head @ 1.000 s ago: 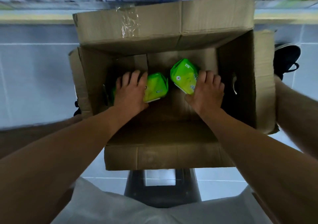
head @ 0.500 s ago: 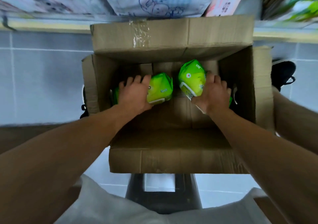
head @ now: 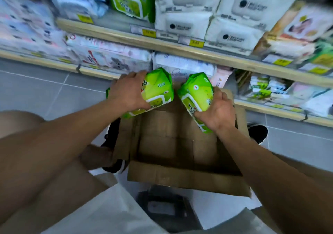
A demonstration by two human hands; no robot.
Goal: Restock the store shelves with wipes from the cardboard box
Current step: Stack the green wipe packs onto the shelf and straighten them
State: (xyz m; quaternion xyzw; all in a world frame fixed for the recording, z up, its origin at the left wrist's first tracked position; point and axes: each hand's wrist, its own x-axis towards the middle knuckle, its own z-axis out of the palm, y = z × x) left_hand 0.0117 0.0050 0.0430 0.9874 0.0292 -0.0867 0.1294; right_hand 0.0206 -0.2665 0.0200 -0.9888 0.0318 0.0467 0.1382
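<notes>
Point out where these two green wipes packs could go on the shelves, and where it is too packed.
Crowded: the upper shelf is packed with white packs, with a green pack at their left. The lower shelf is full at left with pastel packs. The only looser patch is the dim gap right of the pink pack. The cardboard box floor lies bare.

**Both packs lifted out of box**

Left hand [head: 128,93] and right hand [head: 216,111] raised since 1.0 s ago, each now gripping a green wipes pack [head: 156,91] [head: 196,95] above the cardboard box [head: 180,172] instead of down inside it. Box interior now bare. View tilted up: store shelves [head: 180,49] now visible.
</notes>
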